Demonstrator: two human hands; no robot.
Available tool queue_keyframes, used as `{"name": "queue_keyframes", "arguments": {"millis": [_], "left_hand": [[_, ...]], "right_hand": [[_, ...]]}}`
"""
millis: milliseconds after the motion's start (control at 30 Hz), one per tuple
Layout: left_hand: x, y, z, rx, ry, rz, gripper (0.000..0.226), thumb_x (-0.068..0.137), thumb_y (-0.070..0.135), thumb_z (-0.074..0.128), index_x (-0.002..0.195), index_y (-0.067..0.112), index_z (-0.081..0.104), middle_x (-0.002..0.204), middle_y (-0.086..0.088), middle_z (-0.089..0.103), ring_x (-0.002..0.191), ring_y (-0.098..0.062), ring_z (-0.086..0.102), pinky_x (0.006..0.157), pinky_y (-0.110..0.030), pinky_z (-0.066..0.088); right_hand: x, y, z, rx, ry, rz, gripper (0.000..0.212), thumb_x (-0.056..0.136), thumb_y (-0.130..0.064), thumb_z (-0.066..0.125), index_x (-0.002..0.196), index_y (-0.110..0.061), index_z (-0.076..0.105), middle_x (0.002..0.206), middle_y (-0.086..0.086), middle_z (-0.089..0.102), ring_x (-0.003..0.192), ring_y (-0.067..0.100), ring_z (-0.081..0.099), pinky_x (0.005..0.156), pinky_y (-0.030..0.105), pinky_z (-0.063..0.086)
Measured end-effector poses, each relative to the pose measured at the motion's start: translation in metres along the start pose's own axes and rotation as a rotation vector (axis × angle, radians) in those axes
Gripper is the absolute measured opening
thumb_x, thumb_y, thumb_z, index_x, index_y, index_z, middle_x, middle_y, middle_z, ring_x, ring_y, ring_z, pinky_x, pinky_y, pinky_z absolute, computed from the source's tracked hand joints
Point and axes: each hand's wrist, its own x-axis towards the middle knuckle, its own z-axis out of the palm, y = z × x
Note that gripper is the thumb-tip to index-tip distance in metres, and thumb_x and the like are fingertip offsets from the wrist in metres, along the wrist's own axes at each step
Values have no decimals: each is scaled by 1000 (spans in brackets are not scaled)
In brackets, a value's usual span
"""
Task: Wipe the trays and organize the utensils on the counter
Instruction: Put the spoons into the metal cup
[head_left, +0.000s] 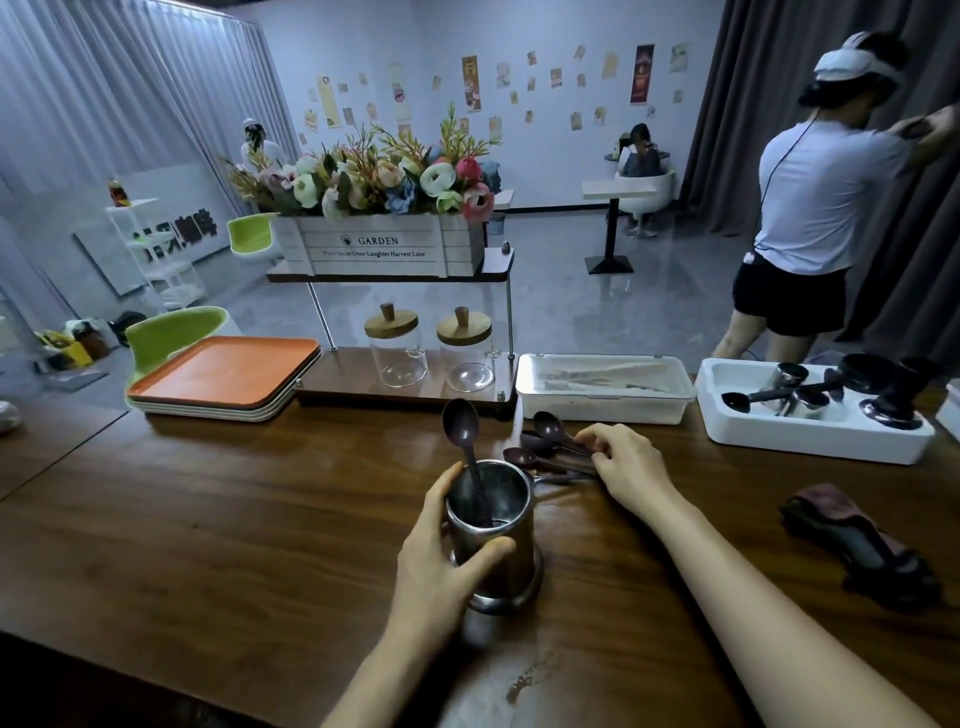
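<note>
The left hand (441, 556) is wrapped round a metal cup (511, 530) standing mid-counter, a little toward the near edge, with the thumb across its front. One dark spoon (460, 422) stands in the cup, bowl up, leaning toward the far edge. Just beyond the cup, the right hand (628, 462) has its fingers curled over the handles of a loose pile of spoons (545, 447) lying on the counter (260, 493), in front of a lidded white box (602, 387). I'd say the job now is to gather those spoons and drop them in handle-first. It would be best to square the handles into one bundle before lifting, keep the cup pinned flat, and aim for the open side of the mouth, away from the leaning spoon. There is little slack toward the far edge, with the box, a white tub (810, 431) of tools and the jar shelf (400, 384) all close by. The counter left of the cup is open wood. The orange trays (223, 369) sit stacked at the far left edge and a dark cloth (852, 535) lies well to the right.
</note>
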Motion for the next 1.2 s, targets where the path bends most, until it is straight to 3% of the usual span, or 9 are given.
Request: {"name": "queue_keyframes", "arguments": {"millis": [233, 400, 533, 667, 800, 967, 1200], "left_hand": [[1, -4, 1, 22, 8, 4, 87, 66, 55, 82, 144, 50, 42, 134, 27, 61, 126, 2, 57, 106, -36, 50], [1, -6, 1, 23, 12, -2, 89, 66, 55, 84, 144, 49, 42, 136, 25, 60, 128, -1, 56, 108, -41, 49], [2, -8, 0, 28, 6, -3, 90, 66, 57, 84, 145, 50, 40, 136, 26, 59, 128, 0, 56, 108, -41, 50], [1, -7, 0, 32, 5, 4, 89, 67, 58, 83, 145, 52, 40, 137, 29, 57, 128, 2, 55, 108, -39, 49], [1, -6, 0, 29, 3, 7, 89, 67, 59, 83, 144, 54, 39, 137, 28, 58, 129, 2, 54, 108, -38, 49], [1, -7, 0, 29, 1, 7, 89, 69, 60, 83, 145, 53, 38, 138, 26, 58, 130, 1, 54, 109, -40, 49], [1, -7, 1, 44, 21, 11, 88, 70, 56, 84, 145, 53, 39, 139, 25, 58, 130, 0, 55, 108, -41, 49]], "right_hand": [[-11, -8, -11, 417, -14, 57, 35, 93, -11, 59, 104, -42, 71, 91, -9, 75, 98, 11, 68, 83, 27, 50], [-21, -31, -22, 703, 3, 52, 24, 96, -12, 60, 112, -24, 74, 93, -4, 78, 97, 13, 71, 93, 32, 52], [-31, -57, -36, 857, -20, 36, 23, 98, -9, 59, 115, -16, 72, 97, 0, 78, 99, 13, 72, 84, 23, 55], [-40, -85, -46, 951, -18, 8, 25, 95, -6, 64, 118, -14, 69, 102, 7, 76, 81, 20, 73, 66, 22, 54], [-46, -106, -51, 1068, 14, 3, 34, 95, -3, 62, 127, -15, 63, 108, 10, 66, 84, 23, 74, 69, 27, 59], [-48, -116, -46, 1015, 102, -8, 37, 95, -4, 63, 130, -17, 61, 114, 11, 59, 90, 27, 74, 78, 40, 62], [-56, -114, -23, 787, 160, -96, 32, 97, -7, 61, 125, -20, 66, 103, 0, 67, 82, 18, 75, 78, 39, 62]]}}
